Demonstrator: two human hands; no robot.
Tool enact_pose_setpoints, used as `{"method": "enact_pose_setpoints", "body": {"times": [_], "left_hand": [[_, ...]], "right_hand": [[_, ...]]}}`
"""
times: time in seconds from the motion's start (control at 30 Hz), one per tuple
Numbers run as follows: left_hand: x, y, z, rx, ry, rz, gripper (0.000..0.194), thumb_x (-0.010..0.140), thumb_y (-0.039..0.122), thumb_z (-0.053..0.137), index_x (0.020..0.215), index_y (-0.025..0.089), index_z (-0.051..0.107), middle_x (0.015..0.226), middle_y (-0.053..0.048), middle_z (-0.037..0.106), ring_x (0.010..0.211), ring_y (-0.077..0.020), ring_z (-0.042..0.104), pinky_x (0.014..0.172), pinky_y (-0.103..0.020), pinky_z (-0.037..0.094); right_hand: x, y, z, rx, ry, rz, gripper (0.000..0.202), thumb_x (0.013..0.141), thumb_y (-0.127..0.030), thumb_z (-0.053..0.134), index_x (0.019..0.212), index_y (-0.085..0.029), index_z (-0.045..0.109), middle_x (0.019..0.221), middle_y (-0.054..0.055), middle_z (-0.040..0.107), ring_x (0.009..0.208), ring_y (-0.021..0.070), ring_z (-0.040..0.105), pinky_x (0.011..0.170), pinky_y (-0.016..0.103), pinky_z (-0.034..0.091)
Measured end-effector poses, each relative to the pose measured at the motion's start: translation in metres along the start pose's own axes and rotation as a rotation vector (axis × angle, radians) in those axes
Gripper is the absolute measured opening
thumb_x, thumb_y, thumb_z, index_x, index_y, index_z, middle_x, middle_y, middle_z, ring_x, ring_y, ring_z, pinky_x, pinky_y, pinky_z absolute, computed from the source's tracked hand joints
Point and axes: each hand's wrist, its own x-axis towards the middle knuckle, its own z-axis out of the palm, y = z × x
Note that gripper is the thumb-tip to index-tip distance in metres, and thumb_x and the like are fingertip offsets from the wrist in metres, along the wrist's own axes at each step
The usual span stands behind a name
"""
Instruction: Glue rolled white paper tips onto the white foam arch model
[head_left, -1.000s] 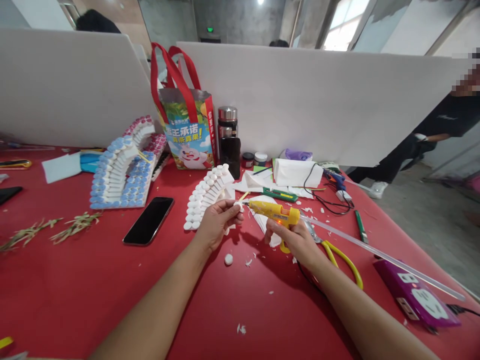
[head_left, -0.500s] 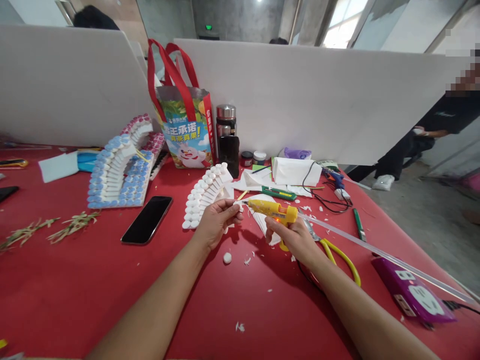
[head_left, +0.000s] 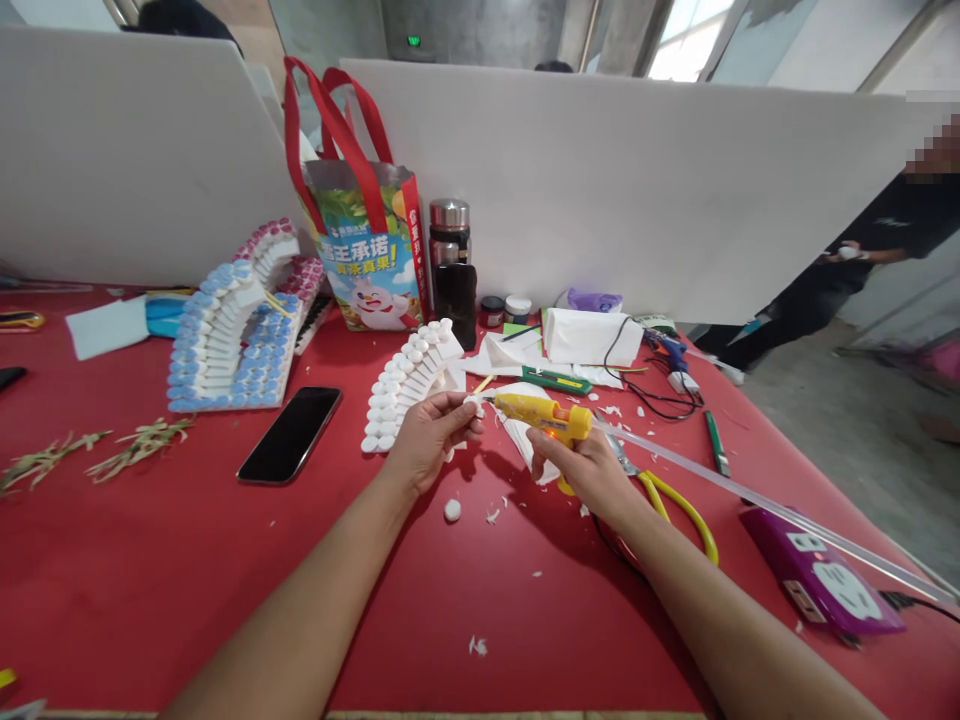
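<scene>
My right hand [head_left: 574, 455] is wrapped round the handle of a yellow glue gun [head_left: 544, 413], whose long clear glue stick [head_left: 705, 477] sticks out behind it. Between the thumb and fingers of my left hand [head_left: 435, 435] is a small white piece [head_left: 477, 402], partly hidden, right at the gun's nozzle. Just behind my left hand stands a curved white model [head_left: 409, 380] made of strips with round white tips. A white disc [head_left: 452, 511] lies on the red table [head_left: 420, 620] in front of my hands.
Left are a black phone [head_left: 291, 436], dried stalks [head_left: 142, 447] and a blue-and-white model [head_left: 225, 345]. Behind stand a bag [head_left: 371, 260] and a flask [head_left: 450, 230]. Yellow-handled pliers [head_left: 686, 515], a green cutter [head_left: 555, 380] and a purple power box [head_left: 821, 575] lie right. A person [head_left: 862, 240] stands back right.
The view has shifted slightly. Both hands keep their hold, with the glue gun's nozzle still at the small white piece. The person at the right has moved their hands a little.
</scene>
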Motion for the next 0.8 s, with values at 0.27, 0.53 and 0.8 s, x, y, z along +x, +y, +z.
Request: {"method": "enact_pose_setpoints", "body": {"times": [0.27,0.53,0.8], "left_hand": [[0.000,0.000,0.000,-0.003,-0.003,0.001,0.040,0.062,0.033,0.094,0.086,0.011,0.070,0.069,-0.002,0.070,0.062,-0.0123,0.068,0.062,-0.023,0.057],[0.000,-0.001,0.000,0.006,0.006,-0.002,0.042,0.062,0.033,0.094,0.088,0.011,0.069,0.072,-0.003,0.071,0.065,-0.0134,0.069,0.058,-0.021,0.055],[0.000,0.000,0.000,0.001,0.002,-0.002,0.042,0.063,0.032,0.094,0.088,0.011,0.069,0.072,-0.002,0.070,0.064,-0.0132,0.068,0.062,-0.024,0.058]], "right_hand": [[0.001,0.004,-0.003,0.011,0.040,0.023,0.058,0.094,-0.061,0.057,0.058,-0.018,0.068,0.056,0.001,0.054,0.048,0.0099,0.040,0.050,0.028,0.033],[0.002,0.009,-0.007,0.107,0.088,-0.011,0.048,0.094,-0.058,0.061,0.067,-0.018,0.067,0.064,0.002,0.065,0.057,0.0120,0.053,0.056,0.027,0.039],[0.007,0.005,-0.018,0.201,0.185,-0.011,0.042,0.090,-0.057,0.065,0.076,-0.017,0.068,0.066,0.004,0.068,0.059,0.0158,0.063,0.051,0.026,0.041]]}}
